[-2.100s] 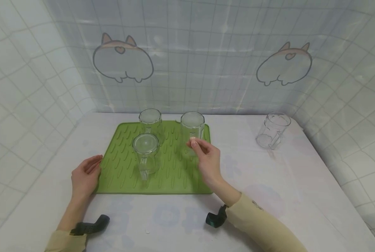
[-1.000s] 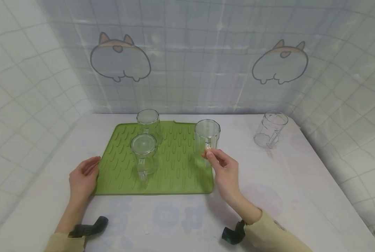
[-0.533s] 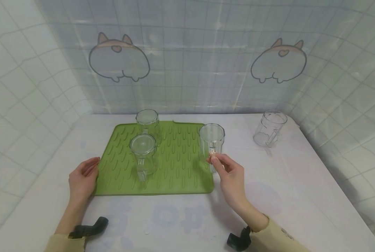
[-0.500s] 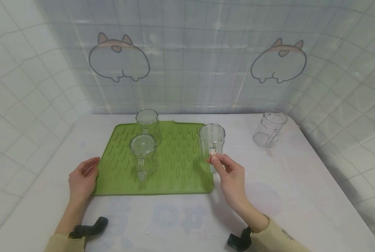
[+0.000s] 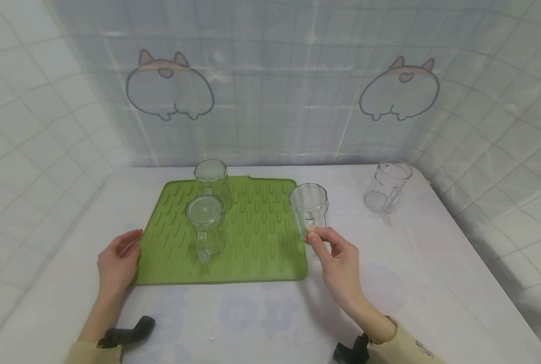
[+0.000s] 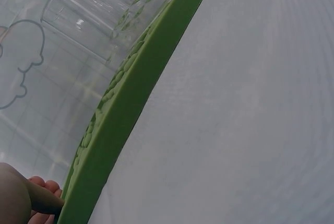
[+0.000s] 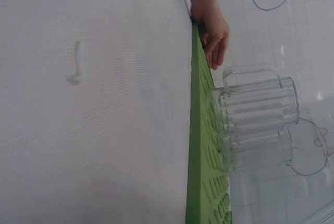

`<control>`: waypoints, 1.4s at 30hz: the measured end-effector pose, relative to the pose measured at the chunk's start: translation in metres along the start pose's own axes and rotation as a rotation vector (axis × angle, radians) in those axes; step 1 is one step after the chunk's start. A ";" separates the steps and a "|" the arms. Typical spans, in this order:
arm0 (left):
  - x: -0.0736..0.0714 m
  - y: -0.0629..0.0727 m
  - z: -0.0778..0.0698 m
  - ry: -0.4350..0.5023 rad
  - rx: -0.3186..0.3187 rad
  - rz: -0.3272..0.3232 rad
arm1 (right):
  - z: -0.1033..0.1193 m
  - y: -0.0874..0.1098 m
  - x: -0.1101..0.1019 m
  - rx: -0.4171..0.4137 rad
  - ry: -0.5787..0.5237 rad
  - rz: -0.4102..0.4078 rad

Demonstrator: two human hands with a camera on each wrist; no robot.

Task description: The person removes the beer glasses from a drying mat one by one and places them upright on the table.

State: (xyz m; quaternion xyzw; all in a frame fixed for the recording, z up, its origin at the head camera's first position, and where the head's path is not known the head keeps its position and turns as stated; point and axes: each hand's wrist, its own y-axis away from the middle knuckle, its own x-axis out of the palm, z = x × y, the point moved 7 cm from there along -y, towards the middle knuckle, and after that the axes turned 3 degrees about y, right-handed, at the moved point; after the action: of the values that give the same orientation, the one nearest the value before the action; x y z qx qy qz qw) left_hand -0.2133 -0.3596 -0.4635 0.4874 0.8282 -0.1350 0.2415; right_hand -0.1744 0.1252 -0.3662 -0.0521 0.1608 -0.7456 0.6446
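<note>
My right hand point(image 5: 343, 265) pinches the handle of a clear glass mug point(image 5: 308, 199) between thumb and fingers, at the green mat's right edge. Its mouth faces up; whether its base touches anything is hard to tell. My left hand point(image 5: 117, 260) lies at the left edge of the ribbed green mat point(image 5: 256, 263), its fingertips touching the rim. In the left wrist view, that thumb point(image 6: 47, 200) meets the mat's side. Two more glass mugs stand on the mat: a nearer one point(image 5: 205, 222) with its handle towards me, and one behind point(image 5: 211, 174).
Another glass mug point(image 5: 388, 184) stands apart on the white table point(image 5: 434, 268), at the back right. A tile-patterned sheet point(image 5: 270, 101) with cartoon animals rises behind the table. Black wrist mounts point(image 5: 127, 331) sit on both forearms.
My right hand has carried the pinched mug rightward and towards me, from over the mat to its right edge. The left hand and the other mugs keep their places.
</note>
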 end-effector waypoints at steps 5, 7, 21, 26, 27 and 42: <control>-0.002 0.000 -0.002 -0.001 0.016 -0.013 | 0.005 0.000 -0.002 -0.028 0.005 0.001; -0.002 0.000 -0.002 -0.004 0.018 -0.016 | 0.006 0.000 -0.002 -0.035 0.007 0.005; 0.001 -0.003 -0.001 -0.010 0.008 -0.031 | 0.022 0.006 0.000 -0.234 0.040 0.017; 0.001 -0.001 -0.004 -0.013 0.017 -0.034 | 0.025 0.006 0.000 -0.285 0.068 0.017; 0.000 0.000 -0.005 -0.007 0.021 -0.037 | 0.026 0.007 0.000 -0.296 0.074 0.019; -0.003 0.031 -0.061 0.318 0.190 -0.032 | 0.031 0.010 0.005 -0.409 0.104 0.054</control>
State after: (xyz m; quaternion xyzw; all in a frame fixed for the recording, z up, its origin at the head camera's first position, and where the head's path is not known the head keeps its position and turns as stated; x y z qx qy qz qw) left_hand -0.2015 -0.3192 -0.4102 0.5098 0.8472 -0.1377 0.0581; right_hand -0.1571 0.1142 -0.3403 -0.1390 0.3431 -0.6817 0.6311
